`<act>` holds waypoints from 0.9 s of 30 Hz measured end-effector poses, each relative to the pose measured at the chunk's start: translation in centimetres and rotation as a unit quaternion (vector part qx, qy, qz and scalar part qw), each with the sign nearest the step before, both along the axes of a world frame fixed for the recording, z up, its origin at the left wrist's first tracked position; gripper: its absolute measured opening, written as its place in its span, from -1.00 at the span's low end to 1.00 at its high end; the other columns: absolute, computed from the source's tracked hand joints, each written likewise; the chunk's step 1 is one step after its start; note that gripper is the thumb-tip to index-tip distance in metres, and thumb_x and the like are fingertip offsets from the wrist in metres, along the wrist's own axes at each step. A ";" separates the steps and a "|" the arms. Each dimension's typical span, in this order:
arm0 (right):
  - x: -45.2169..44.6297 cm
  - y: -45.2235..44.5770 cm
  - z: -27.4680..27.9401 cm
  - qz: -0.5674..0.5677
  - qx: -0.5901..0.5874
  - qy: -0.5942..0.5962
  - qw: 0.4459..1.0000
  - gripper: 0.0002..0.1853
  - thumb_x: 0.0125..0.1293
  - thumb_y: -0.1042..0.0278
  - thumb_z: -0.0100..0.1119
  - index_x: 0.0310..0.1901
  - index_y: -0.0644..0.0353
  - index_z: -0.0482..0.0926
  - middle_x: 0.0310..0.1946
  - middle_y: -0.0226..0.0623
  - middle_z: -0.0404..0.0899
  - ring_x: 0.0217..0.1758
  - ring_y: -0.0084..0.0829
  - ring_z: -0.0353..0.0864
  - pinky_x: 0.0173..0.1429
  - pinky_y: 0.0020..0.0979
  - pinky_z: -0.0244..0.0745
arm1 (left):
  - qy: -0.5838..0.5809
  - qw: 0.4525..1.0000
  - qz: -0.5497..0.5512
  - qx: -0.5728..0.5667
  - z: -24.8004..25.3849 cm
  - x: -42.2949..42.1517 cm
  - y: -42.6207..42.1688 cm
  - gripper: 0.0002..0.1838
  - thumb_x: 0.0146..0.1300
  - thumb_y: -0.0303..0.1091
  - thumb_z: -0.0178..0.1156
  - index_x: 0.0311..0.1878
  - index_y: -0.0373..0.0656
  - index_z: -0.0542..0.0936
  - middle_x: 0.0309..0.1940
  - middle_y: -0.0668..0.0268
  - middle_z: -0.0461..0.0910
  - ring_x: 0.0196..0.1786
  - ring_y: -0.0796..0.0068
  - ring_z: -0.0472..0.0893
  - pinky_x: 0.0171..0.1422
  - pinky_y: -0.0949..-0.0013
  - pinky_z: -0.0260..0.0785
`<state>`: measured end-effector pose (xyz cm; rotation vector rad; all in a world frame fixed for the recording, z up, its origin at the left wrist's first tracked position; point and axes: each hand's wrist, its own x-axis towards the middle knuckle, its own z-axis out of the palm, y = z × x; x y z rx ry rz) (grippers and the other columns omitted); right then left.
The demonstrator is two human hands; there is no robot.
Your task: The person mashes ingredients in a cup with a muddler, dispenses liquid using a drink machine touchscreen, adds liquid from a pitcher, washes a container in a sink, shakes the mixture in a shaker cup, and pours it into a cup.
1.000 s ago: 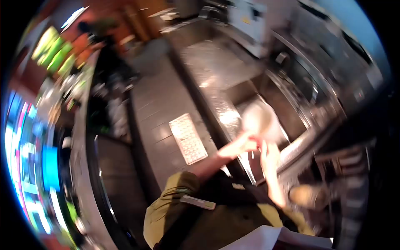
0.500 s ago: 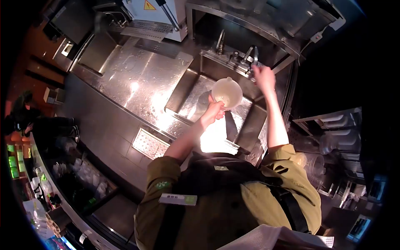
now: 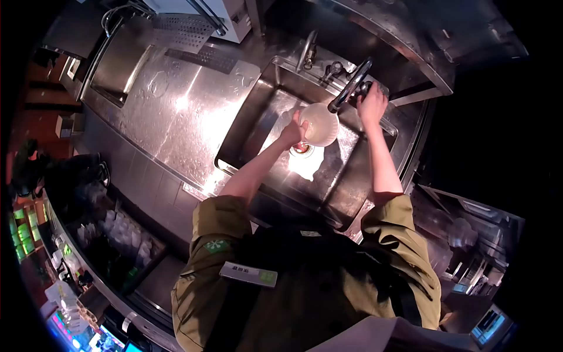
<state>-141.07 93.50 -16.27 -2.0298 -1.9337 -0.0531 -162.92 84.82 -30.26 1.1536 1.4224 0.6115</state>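
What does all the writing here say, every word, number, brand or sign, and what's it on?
No text reads clearly.
Name tag on the chest: dark characters and a green block, too small to read surely.
Green patch on the left sleeve: a pale star-like mark, no legible words.
Small apron label: too small.
Lower-right screen: too small and blurred.

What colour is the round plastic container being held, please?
The round plastic container looks milky white, best in the head view.
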 end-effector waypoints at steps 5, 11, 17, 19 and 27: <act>3.0 0.2 0.0 0.096 -0.037 0.019 0.995 -0.38 0.08 0.58 0.02 0.24 0.06 0.23 0.00 -0.09 0.48 0.35 -0.20 0.15 0.36 -0.03 -0.07 | 0.091 0.993 -0.069 -0.027 0.4 0.0 -0.1 -0.32 0.29 -0.06 -0.15 0.39 0.05 -0.16 0.07 -0.06 0.41 -0.18 0.13 0.60 -0.38 0.29 0.51; 3.3 0.3 -0.6 0.083 -0.061 0.082 0.991 -0.38 0.13 0.55 -0.01 0.27 -0.04 0.20 0.11 -0.08 0.39 0.36 -0.17 0.12 0.36 -0.03 -0.04 | 0.159 0.972 -0.170 -0.038 -1.9 0.2 -0.5 -0.28 0.24 -0.08 -0.08 0.39 -0.02 -0.14 -0.14 -0.05 0.53 -0.40 0.14 0.62 -0.45 0.31 0.53; 3.2 0.4 -0.3 0.049 -0.104 0.117 0.986 -0.33 0.16 0.50 -0.02 0.32 -0.13 0.10 0.18 0.12 0.25 0.28 0.00 0.20 0.30 -0.21 0.16 | 0.071 0.991 -0.117 -0.004 -5.6 -0.8 -1.7 -0.36 0.18 -0.12 0.03 0.29 -0.07 0.09 -0.11 0.01 0.50 -0.28 0.19 0.57 -0.30 0.28 0.49; 2.2 -0.4 0.5 0.047 -0.099 0.162 0.981 -0.34 0.16 0.40 0.06 0.32 -0.02 0.11 0.19 0.20 0.20 0.28 0.04 0.19 0.32 -0.19 0.10 | -0.076 0.996 -0.035 0.012 -7.5 0.2 -2.9 -0.44 0.20 -0.15 0.05 0.26 -0.02 0.20 -0.06 0.06 0.46 -0.16 0.25 0.53 -0.19 0.31 0.44; 1.8 -2.1 -0.9 0.030 0.018 0.148 0.988 -0.43 0.14 0.24 0.11 0.15 0.35 0.27 0.15 0.14 0.26 0.24 0.02 0.23 0.31 -0.19 0.11 | 0.105 0.980 -0.086 0.145 1.8 0.0 -2.0 -0.27 0.11 0.20 0.01 0.23 -0.11 0.27 -0.09 0.01 0.51 0.01 0.15 0.50 0.07 0.21 0.35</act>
